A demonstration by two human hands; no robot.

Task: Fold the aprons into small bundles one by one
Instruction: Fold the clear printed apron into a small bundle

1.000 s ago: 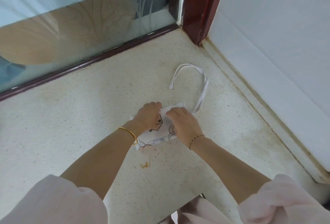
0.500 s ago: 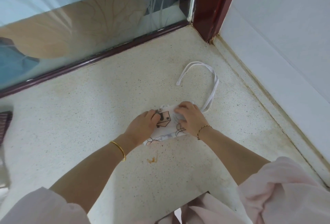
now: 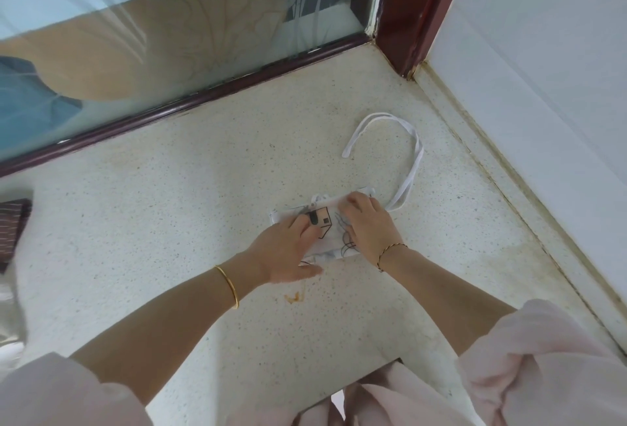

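**A:** While the person is leaning over the speckled stone surface (image 3: pixel 169 222), which step would you say is going on?

**B:** A late fold, I am judging. The printed white apron (image 3: pixel 330 222) is lying as a small flat packet, down and to the left of the dark red door post (image 3: pixel 417 11) and well apart from it.

**A:** What are the hands doing?

**B:** The left hand (image 3: pixel 285 252) is pressing on the packet's left half, with its fingers lying across the cloth and its thumb stretching out along the side farthest from the post. The right hand (image 3: pixel 368 225) is covering the right half, its fingertips bending over the edge facing the post. Whether they are pinching that edge or only pressing it, I cannot tell.

**A:** Is anything hanging loose?

**B:** A white strap (image 3: pixel 412 154) is trailing from the corner of the packet nearest the post and looping across the surface toward the post.

**A:** So what is the next move calling for?

**B:** Probably one hand pinning the packet flat while the other is drawing the strap in and tucking or winding it. Thin cloth like this is likely to spring open if both hands are lifting at once.

**A:** Are more aprons waiting?

**B:** A dark striped cloth (image 3: pixel 13 225) is showing far to the left of the post, cut off by the frame. I cannot tell whether it is an apron.
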